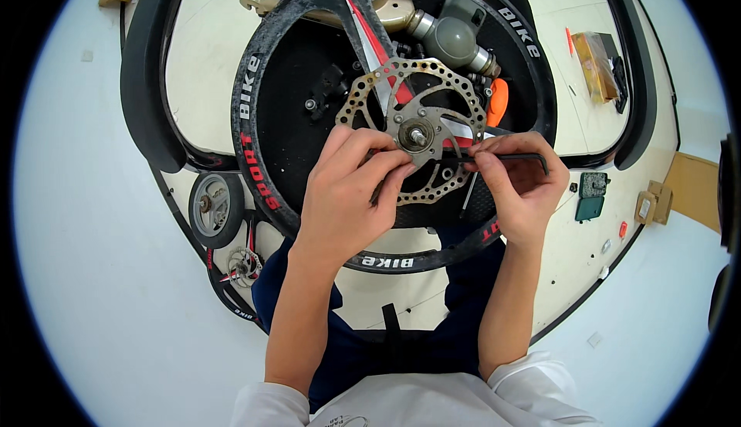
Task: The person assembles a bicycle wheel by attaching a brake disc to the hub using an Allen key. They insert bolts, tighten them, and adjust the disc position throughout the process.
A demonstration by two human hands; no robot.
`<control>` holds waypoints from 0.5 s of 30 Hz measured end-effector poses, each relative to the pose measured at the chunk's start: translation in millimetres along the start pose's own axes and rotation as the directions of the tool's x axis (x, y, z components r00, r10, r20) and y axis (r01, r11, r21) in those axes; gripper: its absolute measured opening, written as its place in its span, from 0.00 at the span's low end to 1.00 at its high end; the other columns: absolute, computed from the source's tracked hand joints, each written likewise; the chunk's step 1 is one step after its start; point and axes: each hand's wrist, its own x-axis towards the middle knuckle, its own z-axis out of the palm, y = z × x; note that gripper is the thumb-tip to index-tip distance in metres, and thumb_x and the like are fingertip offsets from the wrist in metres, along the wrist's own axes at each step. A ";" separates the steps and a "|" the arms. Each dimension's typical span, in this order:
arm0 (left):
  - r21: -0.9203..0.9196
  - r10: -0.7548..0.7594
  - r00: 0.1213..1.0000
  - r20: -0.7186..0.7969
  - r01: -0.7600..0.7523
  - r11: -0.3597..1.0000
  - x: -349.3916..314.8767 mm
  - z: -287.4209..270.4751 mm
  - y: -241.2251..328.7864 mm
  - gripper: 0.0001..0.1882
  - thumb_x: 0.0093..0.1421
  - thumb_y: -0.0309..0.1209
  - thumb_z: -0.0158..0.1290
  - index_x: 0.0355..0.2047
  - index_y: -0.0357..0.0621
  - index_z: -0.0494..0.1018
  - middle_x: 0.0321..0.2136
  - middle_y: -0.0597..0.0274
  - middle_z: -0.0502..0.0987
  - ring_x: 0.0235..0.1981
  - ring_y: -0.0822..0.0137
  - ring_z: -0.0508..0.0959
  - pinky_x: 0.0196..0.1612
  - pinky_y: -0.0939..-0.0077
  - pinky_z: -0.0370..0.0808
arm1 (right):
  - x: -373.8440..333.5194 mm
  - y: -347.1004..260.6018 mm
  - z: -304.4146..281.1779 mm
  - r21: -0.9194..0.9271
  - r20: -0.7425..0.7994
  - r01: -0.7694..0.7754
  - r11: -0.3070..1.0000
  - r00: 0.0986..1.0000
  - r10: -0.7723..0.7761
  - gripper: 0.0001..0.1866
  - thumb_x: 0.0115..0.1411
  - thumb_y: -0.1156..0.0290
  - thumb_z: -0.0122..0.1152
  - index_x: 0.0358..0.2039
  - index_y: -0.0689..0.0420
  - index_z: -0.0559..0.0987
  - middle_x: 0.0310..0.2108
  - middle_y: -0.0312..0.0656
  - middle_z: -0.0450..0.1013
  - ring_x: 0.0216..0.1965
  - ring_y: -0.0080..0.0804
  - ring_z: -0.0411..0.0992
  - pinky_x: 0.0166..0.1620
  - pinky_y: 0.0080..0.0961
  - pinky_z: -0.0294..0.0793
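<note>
A black bicycle wheel (257, 157) with red and white lettering lies flat in front of me. At its middle is a perforated metal brake disc (455, 83), with a threaded axle (417, 137) standing up through the hub. My right hand (525, 191) pinches a black L-shaped hex key (513, 156), its long arm reaching toward the disc right of the hub and its bent end past my fingers. My left hand (347, 191) is closed at the disc's lower left, fingertips beside the hub. Something dark shows between its fingers, too hidden to name.
Beneath the wheel, a black surface carries a grey and beige metal part (451, 41), an orange-handled tool (498, 103) and small black parts. A smaller wheel (216, 209) and another brake disc (245, 267) lie lower left. A green case (591, 195) and cardboard boxes (654, 202) are at right.
</note>
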 end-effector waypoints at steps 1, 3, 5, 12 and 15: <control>0.014 -0.004 1.000 -0.004 0.004 1.000 0.1 1.0 0.5 0.09 0.48 0.19 0.66 0.30 0.41 0.82 0.33 0.63 0.79 0.35 0.61 0.75 0.36 0.71 0.73 | 0.1 0.5 0.2 0.001 0.007 0.006 1.000 1.000 -0.006 0.08 0.53 0.86 0.69 0.34 0.68 0.80 0.32 0.46 0.80 0.34 0.31 0.81 0.38 0.24 0.83; 0.041 -0.012 1.000 -0.014 0.012 0.999 0.3 2.3 1.6 0.08 0.48 0.19 0.66 0.31 0.41 0.82 0.33 0.63 0.79 0.35 0.61 0.74 0.36 0.70 0.72 | -0.4 0.9 0.5 -0.002 0.025 -0.004 1.000 1.000 0.004 0.08 0.53 0.86 0.70 0.34 0.67 0.80 0.32 0.45 0.80 0.34 0.30 0.81 0.39 0.24 0.82; 0.057 -0.036 0.999 -0.032 0.038 0.998 0.5 4.6 4.9 0.08 0.49 0.20 0.66 0.31 0.41 0.81 0.33 0.62 0.77 0.35 0.60 0.73 0.36 0.69 0.71 | -0.4 0.5 1.1 -0.005 0.037 -0.006 1.000 0.999 0.006 0.09 0.52 0.86 0.70 0.34 0.67 0.81 0.32 0.44 0.81 0.35 0.29 0.81 0.39 0.23 0.82; 0.148 -0.152 0.985 -0.081 0.163 0.976 0.6 9.6 16.9 0.07 0.50 0.22 0.65 0.30 0.39 0.81 0.33 0.60 0.70 0.35 0.60 0.69 0.36 0.69 0.67 | -2.6 0.5 11.3 0.033 0.057 0.034 0.999 0.998 -0.036 0.09 0.51 0.86 0.71 0.33 0.66 0.81 0.32 0.44 0.81 0.36 0.30 0.82 0.40 0.22 0.83; 0.143 -0.190 0.977 -0.098 0.202 0.969 0.1 12.6 19.0 0.06 0.52 0.23 0.64 0.31 0.38 0.80 0.32 0.60 0.68 0.35 0.60 0.68 0.38 0.68 0.66 | -3.7 -0.7 14.6 -0.009 0.070 0.059 0.998 0.996 -0.058 0.09 0.51 0.85 0.72 0.33 0.66 0.82 0.32 0.43 0.81 0.37 0.30 0.82 0.40 0.23 0.83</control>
